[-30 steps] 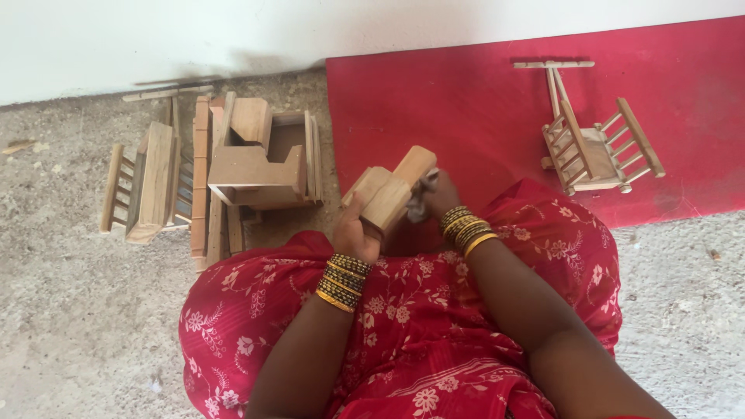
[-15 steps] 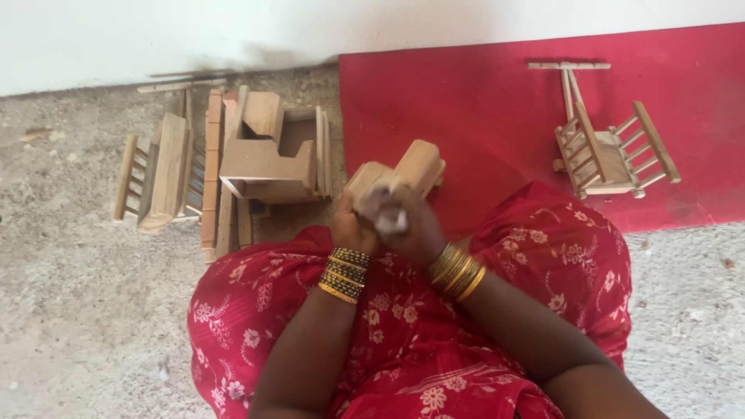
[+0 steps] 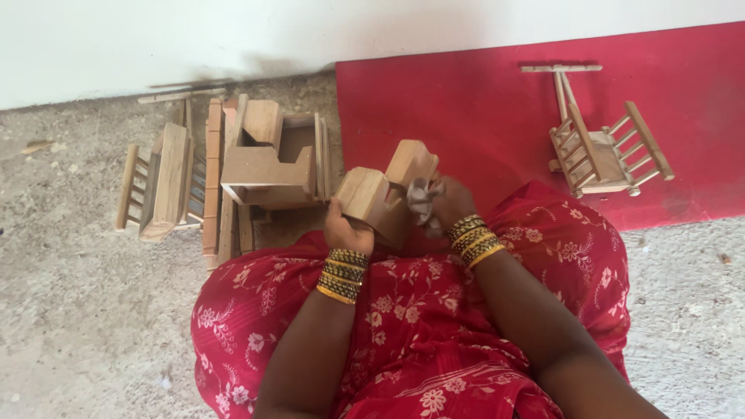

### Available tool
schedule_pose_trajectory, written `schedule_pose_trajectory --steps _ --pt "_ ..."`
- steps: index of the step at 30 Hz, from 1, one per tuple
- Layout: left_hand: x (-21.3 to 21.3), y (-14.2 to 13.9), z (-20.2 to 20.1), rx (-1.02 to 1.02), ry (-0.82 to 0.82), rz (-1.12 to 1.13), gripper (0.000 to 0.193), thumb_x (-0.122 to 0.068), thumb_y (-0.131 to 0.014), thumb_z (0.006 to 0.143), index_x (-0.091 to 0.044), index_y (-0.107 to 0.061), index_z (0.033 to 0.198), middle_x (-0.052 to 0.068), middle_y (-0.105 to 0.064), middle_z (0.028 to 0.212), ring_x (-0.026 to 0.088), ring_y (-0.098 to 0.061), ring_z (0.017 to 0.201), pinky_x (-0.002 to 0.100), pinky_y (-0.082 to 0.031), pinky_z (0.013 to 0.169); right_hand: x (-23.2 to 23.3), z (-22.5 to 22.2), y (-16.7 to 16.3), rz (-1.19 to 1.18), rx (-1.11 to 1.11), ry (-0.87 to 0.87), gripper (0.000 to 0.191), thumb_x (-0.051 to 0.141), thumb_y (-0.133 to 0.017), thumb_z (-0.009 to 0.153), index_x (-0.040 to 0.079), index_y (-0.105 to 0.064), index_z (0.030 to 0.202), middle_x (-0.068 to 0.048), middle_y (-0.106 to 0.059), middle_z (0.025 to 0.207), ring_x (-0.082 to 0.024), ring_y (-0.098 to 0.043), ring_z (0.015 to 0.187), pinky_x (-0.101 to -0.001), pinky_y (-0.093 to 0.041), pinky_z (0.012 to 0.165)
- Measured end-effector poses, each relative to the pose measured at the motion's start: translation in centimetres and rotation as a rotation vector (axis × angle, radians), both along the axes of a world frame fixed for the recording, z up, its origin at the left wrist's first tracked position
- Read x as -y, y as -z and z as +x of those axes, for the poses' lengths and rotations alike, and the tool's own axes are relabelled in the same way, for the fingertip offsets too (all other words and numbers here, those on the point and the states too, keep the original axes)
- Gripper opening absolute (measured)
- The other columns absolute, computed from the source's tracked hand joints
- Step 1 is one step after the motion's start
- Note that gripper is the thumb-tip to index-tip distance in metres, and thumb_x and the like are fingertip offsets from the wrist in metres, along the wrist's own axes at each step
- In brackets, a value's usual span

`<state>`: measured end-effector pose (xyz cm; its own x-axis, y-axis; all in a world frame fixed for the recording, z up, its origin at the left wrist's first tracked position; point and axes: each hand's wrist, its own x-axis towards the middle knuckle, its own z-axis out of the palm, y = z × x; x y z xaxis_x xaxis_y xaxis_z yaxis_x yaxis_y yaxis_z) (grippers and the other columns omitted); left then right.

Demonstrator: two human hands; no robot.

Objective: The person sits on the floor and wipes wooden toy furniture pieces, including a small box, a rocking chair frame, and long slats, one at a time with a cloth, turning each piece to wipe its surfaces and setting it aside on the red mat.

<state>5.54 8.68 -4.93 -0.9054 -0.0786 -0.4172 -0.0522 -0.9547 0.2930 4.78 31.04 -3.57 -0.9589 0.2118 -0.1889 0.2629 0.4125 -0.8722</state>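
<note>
Wooden pieces are spread over the grey floor [image 3: 70, 310] to the left: a heap of boxy parts and slats [image 3: 264, 163], with a small ladder-backed piece [image 3: 159, 186] lying beside it. Further right, a red mat [image 3: 481, 116] is laid against the white wall [image 3: 233, 31], and a small slatted wooden chair [image 3: 601, 151] is set on it, well apart from the hands. Nothing is placed between the hands and the heap except a strip of bare floor.

Above the lap, which is covered by red flowered cloth [image 3: 403, 326], a notched wooden block [image 3: 384, 190] is held. Its long axis runs from lower left to upper right, with the farther end pointing up toward the mat. The left hand [image 3: 345, 231] is clasped around the nearer end from below. The right hand [image 3: 450, 206] is closed around a crumpled scrap of greyish material [image 3: 421, 203], which is pressed against the block's right side. Stacked bangles are worn on both wrists.

Compared with half a second ago, the hands have been drawn apart: they were then bunched together over the block, whereas now the nearer end is gripped separately and the scrap sits out to the right.
</note>
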Motion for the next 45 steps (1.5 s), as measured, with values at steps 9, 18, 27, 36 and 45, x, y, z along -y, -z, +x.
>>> schedule_pose_trajectory --steps 9,18,27,36,45 --pt "-3.5 -2.2 2.9 -0.006 0.19 -0.085 0.061 -0.04 -0.037 0.108 0.007 -0.041 0.146 0.027 -0.052 0.146 0.039 -0.057 0.131 0.05 -0.052 0.108 4.6 6.8 -5.1 -0.262 0.341 -0.364 0.06 0.05 -0.053 0.103 -0.005 -0.072 0.088 -0.016 -0.073 0.074 -0.02 -0.067 0.054 -0.0287 -0.058 0.048" --pt "-2.6 -2.5 2.2 -0.371 0.596 -0.902 0.066 -0.045 -0.026 0.109 0.006 -0.033 0.15 0.023 -0.054 0.138 0.031 -0.065 0.123 0.04 -0.058 0.103 4.1 10.4 -4.5 -0.683 0.191 -0.393 0.056 0.055 -0.049 0.098 0.001 -0.064 0.103 -0.015 -0.07 0.081 -0.022 -0.068 0.064 -0.0343 -0.057 0.054" --pt "-5.2 1.7 3.7 -0.402 0.679 0.138 0.059 -0.043 -0.052 0.109 0.008 -0.047 0.14 0.024 -0.066 0.12 0.03 -0.072 0.102 0.036 -0.061 0.085 5.8 9.5 -1.3 -0.676 -0.136 -0.077 0.061 0.051 -0.053 0.097 -0.001 -0.051 0.129 -0.021 -0.067 0.102 -0.029 -0.07 0.086 -0.0416 -0.062 0.072" --pt "-7.4 1.7 4.6 -0.149 0.818 -0.754 0.032 -0.019 -0.057 0.1 0.001 -0.067 0.123 0.012 -0.075 0.103 0.016 -0.073 0.083 0.027 -0.061 0.072 -1.3 4.5 2.9 -0.522 -0.052 -0.024 0.054 0.043 -0.056 0.103 -0.003 -0.057 0.132 -0.017 -0.069 0.11 -0.025 -0.069 0.089 -0.0349 -0.062 0.073" --pt "-1.9 -3.2 1.7 -0.195 0.294 -0.726 0.021 -0.004 -0.078 0.088 0.003 -0.075 0.108 0.008 -0.072 0.082 0.011 -0.062 0.065 0.024 -0.051 0.058 -11.6 -1.5 -3.0 -0.531 -0.319 0.115 0.041 0.032 -0.054 0.102 0.003 -0.061 0.131 -0.014 -0.071 0.12 -0.022 -0.071 0.102 -0.0325 -0.063 0.086"
